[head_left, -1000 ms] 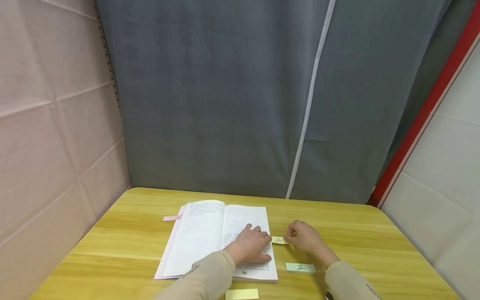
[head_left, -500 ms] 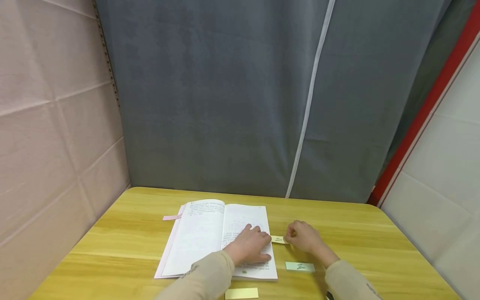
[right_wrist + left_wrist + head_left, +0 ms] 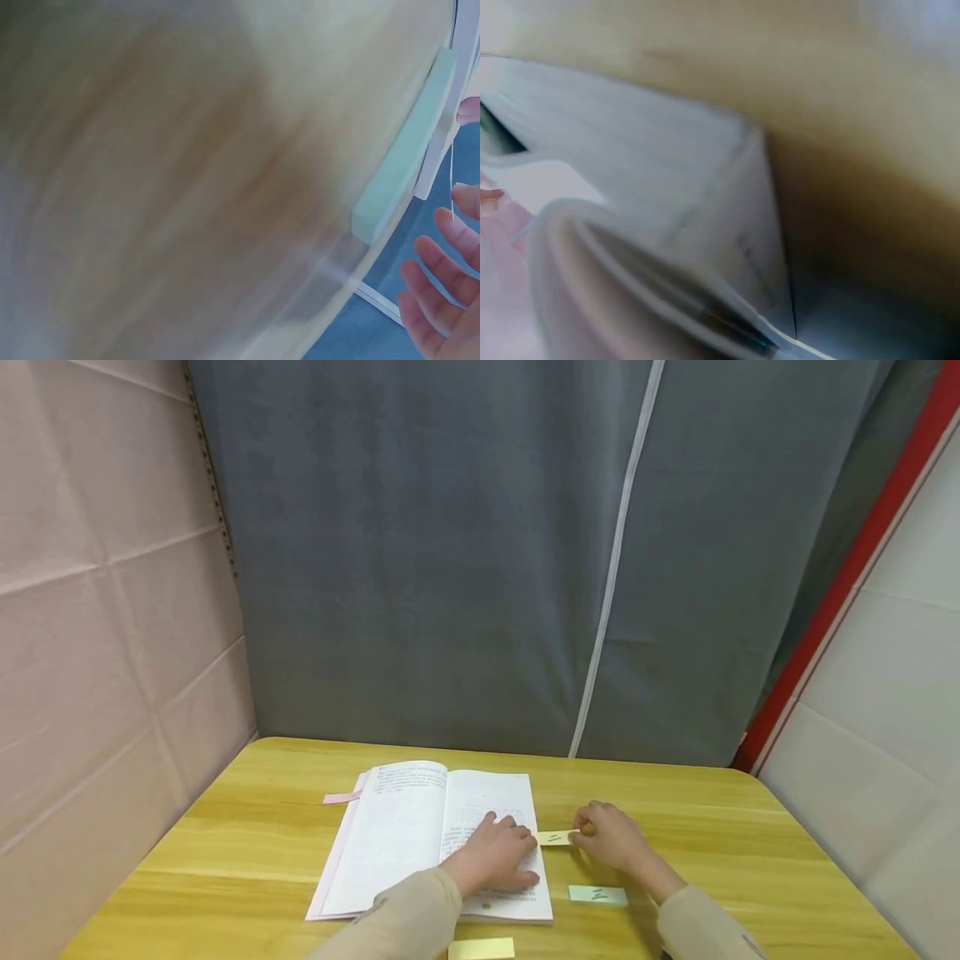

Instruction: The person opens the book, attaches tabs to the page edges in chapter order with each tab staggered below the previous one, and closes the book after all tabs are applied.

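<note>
Hands (image 3: 551,852) flank yellow note (image 3: 555,838).

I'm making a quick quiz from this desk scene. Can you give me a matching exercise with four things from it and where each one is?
Things:
1. yellow note with marks
2. green note
3. pink tab
4. left hand

Places:
A. sticking out past the left side of the open book
B. resting on the book's right page
C. at the book's right edge, at the right hand
D. flat on the table, nearer the person than the right hand

Pairs: 1-C, 2-D, 3-A, 4-B
</note>
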Action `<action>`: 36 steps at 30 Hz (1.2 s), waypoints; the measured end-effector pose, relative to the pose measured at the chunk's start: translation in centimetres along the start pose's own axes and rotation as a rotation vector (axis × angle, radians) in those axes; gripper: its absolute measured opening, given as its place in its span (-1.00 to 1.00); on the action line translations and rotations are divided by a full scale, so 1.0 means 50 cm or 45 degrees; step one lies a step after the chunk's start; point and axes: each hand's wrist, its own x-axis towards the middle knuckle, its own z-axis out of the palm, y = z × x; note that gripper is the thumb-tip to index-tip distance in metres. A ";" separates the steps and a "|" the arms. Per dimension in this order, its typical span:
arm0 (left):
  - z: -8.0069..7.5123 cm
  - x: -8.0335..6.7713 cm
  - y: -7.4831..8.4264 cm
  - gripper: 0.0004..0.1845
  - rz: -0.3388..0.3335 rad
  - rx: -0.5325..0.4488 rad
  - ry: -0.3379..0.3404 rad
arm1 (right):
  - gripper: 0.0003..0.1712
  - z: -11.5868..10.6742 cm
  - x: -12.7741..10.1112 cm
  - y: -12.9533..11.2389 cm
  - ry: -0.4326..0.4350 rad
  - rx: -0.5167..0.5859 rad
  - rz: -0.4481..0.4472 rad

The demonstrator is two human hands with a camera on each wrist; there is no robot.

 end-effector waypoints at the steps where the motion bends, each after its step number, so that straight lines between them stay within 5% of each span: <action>1: -0.002 -0.004 0.000 -0.47 -0.005 0.004 0.002 | -0.87 -0.002 -0.002 0.000 0.020 -0.005 -0.016; 11: -0.039 -0.083 -0.012 -0.47 0.026 0.067 0.084 | -0.88 -0.023 -0.022 -0.005 0.141 -0.056 -0.078; 19: -0.037 -0.144 -0.017 -0.53 0.070 0.026 0.096 | -0.85 -0.029 -0.037 -0.019 0.234 -0.104 -0.184; 26: -0.024 -0.164 -0.027 -0.54 0.078 0.030 0.166 | -0.84 -0.028 -0.045 -0.036 0.357 -0.116 -0.344; 36: -0.020 -0.174 -0.056 -0.48 0.086 -0.046 0.239 | -0.84 -0.004 -0.063 -0.065 0.307 -0.034 -0.607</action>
